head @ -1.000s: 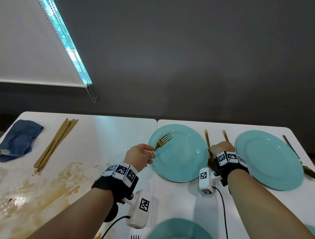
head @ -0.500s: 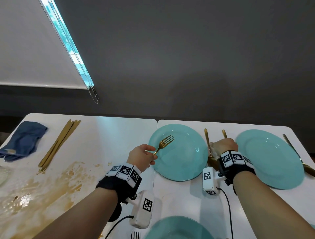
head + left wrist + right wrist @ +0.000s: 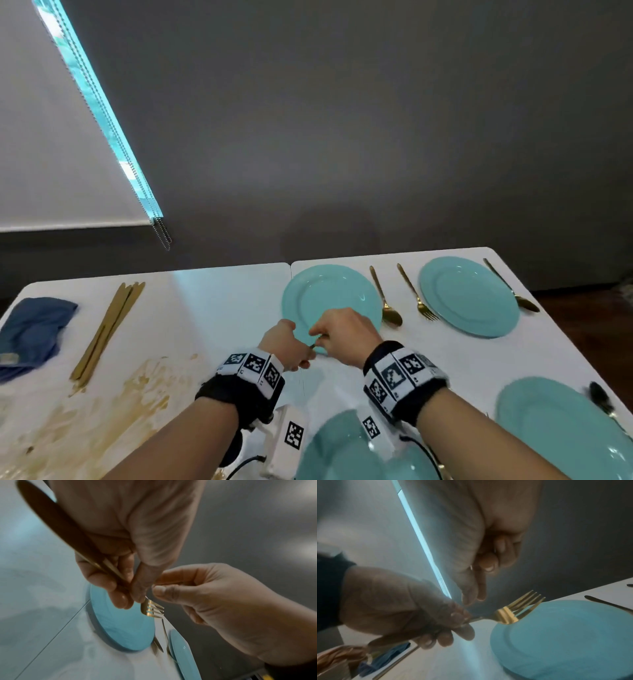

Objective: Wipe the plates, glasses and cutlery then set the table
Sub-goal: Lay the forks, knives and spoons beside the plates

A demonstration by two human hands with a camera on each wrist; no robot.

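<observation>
My left hand (image 3: 287, 346) grips a gold fork (image 3: 152, 609) by its handle, tines out over the near rim of the far-middle teal plate (image 3: 329, 294). My right hand (image 3: 342, 334) is right beside it. Its thumb and forefinger (image 3: 471, 595) are drawn together just above the fork's neck and the other fingers are curled; I see nothing held in it. A gold spoon (image 3: 387, 305) and another fork (image 3: 421, 298) lie between that plate and the far-right teal plate (image 3: 469, 296). One more spoon (image 3: 513, 291) lies right of it.
A blue cloth (image 3: 30, 329) and a bundle of gold cutlery (image 3: 106, 329) lie at the far left. A brown smear (image 3: 102, 411) covers the near-left tabletop. Two more teal plates (image 3: 342, 455) (image 3: 561, 435) sit near me, and dark cutlery (image 3: 599, 397) lies at the right edge.
My right hand left the spoon beside the middle plate and came left to meet my left hand. The left hand drew the fork slightly nearer. The view shifted.
</observation>
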